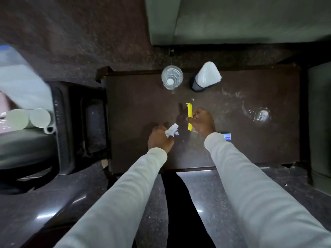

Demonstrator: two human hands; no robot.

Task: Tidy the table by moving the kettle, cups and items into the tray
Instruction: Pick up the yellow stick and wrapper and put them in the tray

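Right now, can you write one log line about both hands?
left hand: shut on crumpled paper | right hand: shut on yellow sachet | glass: on table

Lounge; sofa (pixel 232 18), coffee table (pixel 250 140)

No lettering can be read anywhere: the small blue-and-white card (pixel 227 136) lying on the counter (pixel 250 140) beside the right sleeve carries marks too blurred to make out, and the yellow sachet (pixel 189 111) shows no legible print.
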